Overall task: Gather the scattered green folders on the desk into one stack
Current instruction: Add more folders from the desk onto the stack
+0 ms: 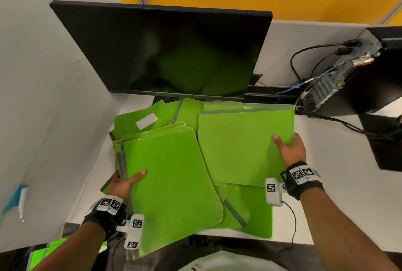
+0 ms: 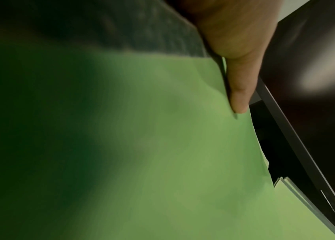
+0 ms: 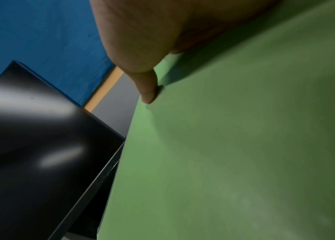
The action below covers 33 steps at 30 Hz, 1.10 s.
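Several bright green folders lie spread over the white desk (image 1: pixel 326 222) in front of the monitor. My left hand (image 1: pixel 125 183) grips the left edge of a thick stack of folders (image 1: pixel 171 181), thumb on top, fingers hidden beneath. My right hand (image 1: pixel 290 148) holds the right edge of a single green folder (image 1: pixel 239 146), thumb pressed on its face. In the left wrist view the thumb (image 2: pixel 238 91) lies on the stack of folders (image 2: pixel 172 154). The right wrist view shows a thumb (image 3: pixel 147 87) against the green folder (image 3: pixel 234 154). More folders (image 1: pixel 252 212) lie under both, one with a white label (image 1: pixel 146 121).
A black monitor (image 1: pixel 165 50) stands close behind the folders. A computer tower (image 1: pixel 356 74) with cables sits at the back right, and a black object (image 1: pixel 382 140) lies at the right edge. A white partition wall (image 1: pixel 43 100) bounds the left side. More green folders (image 1: pixel 43 253) show below the desk's front left.
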### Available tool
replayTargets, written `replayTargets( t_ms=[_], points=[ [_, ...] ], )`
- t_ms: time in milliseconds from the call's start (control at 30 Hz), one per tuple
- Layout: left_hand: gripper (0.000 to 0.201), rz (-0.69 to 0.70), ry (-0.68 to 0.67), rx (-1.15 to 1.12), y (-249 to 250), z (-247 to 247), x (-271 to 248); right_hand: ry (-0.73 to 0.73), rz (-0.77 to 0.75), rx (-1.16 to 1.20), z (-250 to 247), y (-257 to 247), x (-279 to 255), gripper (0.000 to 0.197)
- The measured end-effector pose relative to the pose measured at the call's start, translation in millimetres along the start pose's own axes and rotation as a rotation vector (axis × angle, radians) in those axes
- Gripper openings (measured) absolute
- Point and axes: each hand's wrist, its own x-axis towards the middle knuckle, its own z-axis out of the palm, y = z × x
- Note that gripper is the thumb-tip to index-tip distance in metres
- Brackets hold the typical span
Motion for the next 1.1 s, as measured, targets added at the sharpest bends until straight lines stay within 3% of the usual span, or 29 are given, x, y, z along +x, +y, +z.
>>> replayTargets(
  t_ms=[200, 333, 433, 500, 667, 767, 900, 1000, 1100],
  points=[
    [0.104, -0.051, -0.025, 0.046, -0.2, 9.2, 9.7, 0.103, -0.089, 0.032, -32.1, -9.2, 0.1, 0.034],
    [0.097, -0.074, -0.002, 0.141, 2.3, 15.9, 4.9, 0.143, -0.274, 0.002, -93.3, -29.2, 2.6, 0.039],
    [0.103, -0.064, 0.006, 0.092, 5.0, 16.5, 2.2, -0.004, -0.382, 0.006, -135.9, -65.0, -6.1, 0.017],
    [0.112, -0.036, -0.011, 0.137, 5.7, 16.9, 2.0, -0.149, -0.453, -0.059, -138.8, -91.5, -10.7, 0.02],
    [0.063, 0.069, -0.044, 0.155, 9.9, 18.8, 6.6, -0.511, -0.733, -0.562, -49.9, -146.5, -21.5, 0.069],
    [0.048, 0.112, -0.045, 0.156, 9.0, 18.0, 5.7, -0.636, -0.803, -0.814, 17.2, -164.0, -30.6, 0.062],
    [0.052, 0.144, -0.048, 0.152, 7.0, 16.5, 2.3, -0.724, -0.716, -0.79, 98.4, -173.1, -49.2, 0.065],
    [0.034, 0.158, -0.053, 0.126, 4.7, 14.7, 1.3, -0.763, -0.716, -0.733, 146.7, -171.9, -72.7, 0.058],
    [0.046, 0.159, -0.133, 0.048, 5.0, 10.2, 0.9, -0.786, -0.688, -0.661, 182.8, -165.5, -88.0, 0.057]
  ],
)
